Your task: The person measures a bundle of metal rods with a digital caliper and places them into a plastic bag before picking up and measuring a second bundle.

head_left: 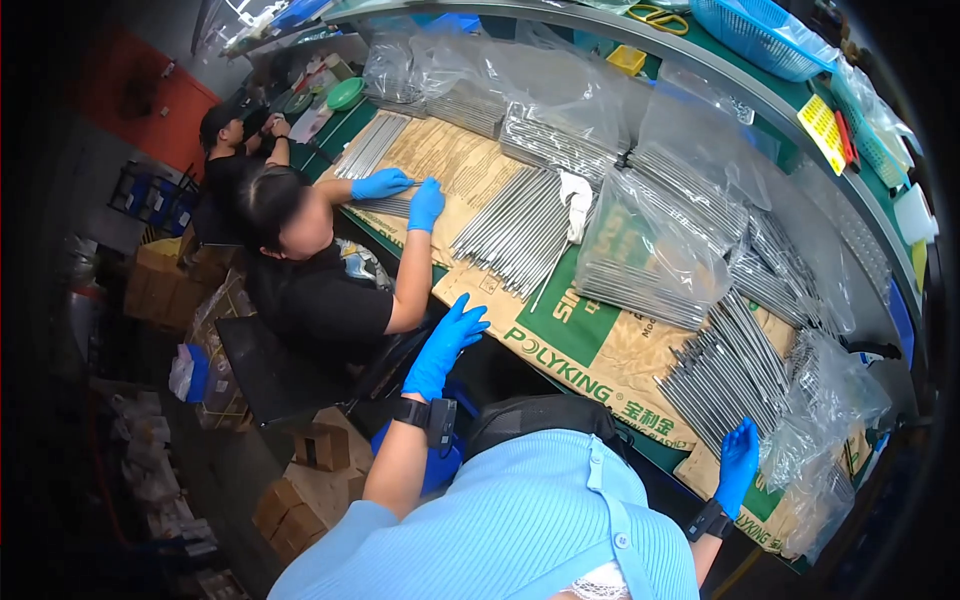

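My left hand point(442, 348), in a blue glove, is raised over the near edge of the bench, fingers apart and nothing in them. Beyond it, a spread of thin metal rods point(512, 228) lies on brown printed paper point(560, 340). A crumpled white cloth or glove point(576, 205) rests at the right end of that spread. My right hand point(738, 465), also gloved in blue, is held beside the near ends of a second fanned pile of rods point(728, 375). Its fingers are extended and loosely bent, with no object visible in them. Whether it touches the rods is unclear.
Clear plastic bags of rods point(655, 250) line the back of the bench. A co-worker's blue-gloved hands point(425, 203) are over rods at the left; another person sits farther off. Blue basket point(765, 38) and yellow tray point(627, 59) are along the back. Cardboard boxes point(290, 515) stand below left.
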`<state>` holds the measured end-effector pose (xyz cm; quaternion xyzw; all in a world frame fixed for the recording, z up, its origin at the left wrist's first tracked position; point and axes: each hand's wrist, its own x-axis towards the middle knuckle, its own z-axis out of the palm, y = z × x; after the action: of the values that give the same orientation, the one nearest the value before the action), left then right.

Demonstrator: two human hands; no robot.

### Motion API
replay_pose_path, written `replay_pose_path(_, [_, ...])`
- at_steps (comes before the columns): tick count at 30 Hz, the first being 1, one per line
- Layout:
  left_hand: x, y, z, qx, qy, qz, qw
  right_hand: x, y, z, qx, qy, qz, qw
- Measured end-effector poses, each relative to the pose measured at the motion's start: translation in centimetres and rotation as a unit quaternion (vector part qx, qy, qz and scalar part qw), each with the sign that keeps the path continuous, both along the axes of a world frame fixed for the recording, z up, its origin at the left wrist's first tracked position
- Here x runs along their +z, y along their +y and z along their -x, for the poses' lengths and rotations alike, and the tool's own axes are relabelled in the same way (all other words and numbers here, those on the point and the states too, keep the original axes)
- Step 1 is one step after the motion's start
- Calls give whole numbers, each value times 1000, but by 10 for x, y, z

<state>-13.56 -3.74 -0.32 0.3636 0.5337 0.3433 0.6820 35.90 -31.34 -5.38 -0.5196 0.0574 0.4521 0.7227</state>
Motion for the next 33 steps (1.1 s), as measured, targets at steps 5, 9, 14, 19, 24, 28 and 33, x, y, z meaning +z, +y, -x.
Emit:
replay_pose_path(5, [8,21,17,-125,66,-13,990,-1,24,22,-3,0,14,1000])
replay_pose_path(9, [14,25,30,-105,99,-46,988,-4,44,36,10,9,23,1000])
replay_pose_path(14, [13,32,35,-69,60,17,996,-1,59,43,47,-10,39,998])
replay_pose_path(19, [17,38,46,-62,51,9,997,5,75,64,43,-5,57,997])
replay_pose_path(24, [11,44,63,-121,52,-31,991,29,115,100,224,-230,100,942])
replay_pose_path(28, [9,49,68,-105,45,-23,993,59,151,137,463,-377,119,793])
replay_pose_path(33, [0,54,76,-53,4,-21,998,70,160,155,552,-508,164,641])
